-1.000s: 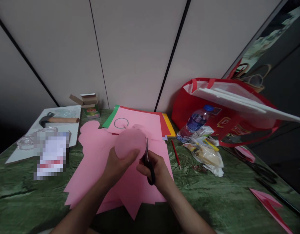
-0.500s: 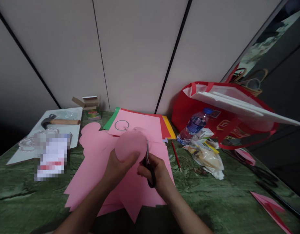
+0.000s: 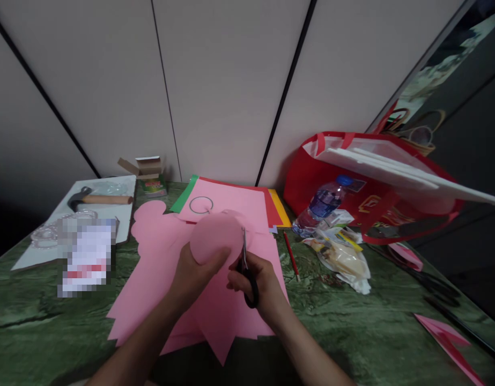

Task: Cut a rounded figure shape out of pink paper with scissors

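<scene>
A rounded piece of pink paper (image 3: 215, 238) is pinched in my left hand (image 3: 197, 273), thumb on top and the other fingers hidden beneath. My right hand (image 3: 257, 279) grips a pair of scissors (image 3: 250, 284) by their black handles. The blades point away from me and lie along the right edge of the rounded piece. Under both hands spreads a heap of pink paper sheets (image 3: 159, 284), some with scalloped or pointed edges. Just beyond, a ring (image 3: 201, 205) rests on a pink sheet, with green, red and yellow sheets showing under it.
On the left, a hammer (image 3: 106, 199) lies on a white board (image 3: 38, 254), near an opened small box (image 3: 154, 185). To the right are a red pencil (image 3: 291, 256), a water bottle (image 3: 322, 206), a plastic food packet (image 3: 344, 257), a red bag (image 3: 297, 174) and more scissors (image 3: 438, 287).
Hardly anything differs. The scissors and my right hand have shifted very slightly, and the view has tilted a little. Both hands keep their hold.
</scene>
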`<state>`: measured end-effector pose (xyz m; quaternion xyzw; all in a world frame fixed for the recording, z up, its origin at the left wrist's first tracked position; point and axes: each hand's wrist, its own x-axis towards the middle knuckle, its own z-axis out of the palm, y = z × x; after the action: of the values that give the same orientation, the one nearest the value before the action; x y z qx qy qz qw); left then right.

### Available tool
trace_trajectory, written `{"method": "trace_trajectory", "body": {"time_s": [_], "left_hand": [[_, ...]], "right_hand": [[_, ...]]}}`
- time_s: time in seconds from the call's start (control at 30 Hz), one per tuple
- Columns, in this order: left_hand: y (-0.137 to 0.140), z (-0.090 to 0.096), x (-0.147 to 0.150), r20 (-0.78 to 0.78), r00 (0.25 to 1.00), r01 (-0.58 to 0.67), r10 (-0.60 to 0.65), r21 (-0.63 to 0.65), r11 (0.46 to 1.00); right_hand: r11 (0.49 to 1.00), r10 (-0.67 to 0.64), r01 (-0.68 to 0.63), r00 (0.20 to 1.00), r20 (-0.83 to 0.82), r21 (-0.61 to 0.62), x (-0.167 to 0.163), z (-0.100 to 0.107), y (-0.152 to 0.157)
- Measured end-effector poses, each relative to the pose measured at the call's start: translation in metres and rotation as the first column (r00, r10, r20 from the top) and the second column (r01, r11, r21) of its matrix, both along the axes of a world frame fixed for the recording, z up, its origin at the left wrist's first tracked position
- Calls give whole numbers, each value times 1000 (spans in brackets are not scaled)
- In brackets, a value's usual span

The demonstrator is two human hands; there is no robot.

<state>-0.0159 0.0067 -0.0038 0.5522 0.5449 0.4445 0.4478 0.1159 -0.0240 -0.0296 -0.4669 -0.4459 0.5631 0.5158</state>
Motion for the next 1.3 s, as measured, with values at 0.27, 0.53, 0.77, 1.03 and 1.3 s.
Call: {"method": "trace_trajectory", "body": {"time_s": [0.27, 0.53, 0.77, 1.03, 1.3], "left_hand": [[2, -1, 1, 44, 999, 3, -3, 6, 1000], [2, -4, 0, 15, 1000, -4, 4, 42, 999], [3, -3, -1, -6, 999, -50, 50, 56, 997], [11, -6, 0, 178, 966, -189, 189, -18, 982], [48, -26, -21, 478, 795, -380, 373, -88, 921]], "right_hand": [[1000, -10, 10, 1000, -1, -7, 0, 6, -2], [1000, 8, -8, 1000, -11, 18, 1, 6, -2], [1000, -8, 8, 1000, -19, -8, 0, 6, -1], [1000, -22, 22, 999, -35, -8, 0, 2, 0], [999, -46, 44, 998, -45, -25, -2, -1, 1]]}}
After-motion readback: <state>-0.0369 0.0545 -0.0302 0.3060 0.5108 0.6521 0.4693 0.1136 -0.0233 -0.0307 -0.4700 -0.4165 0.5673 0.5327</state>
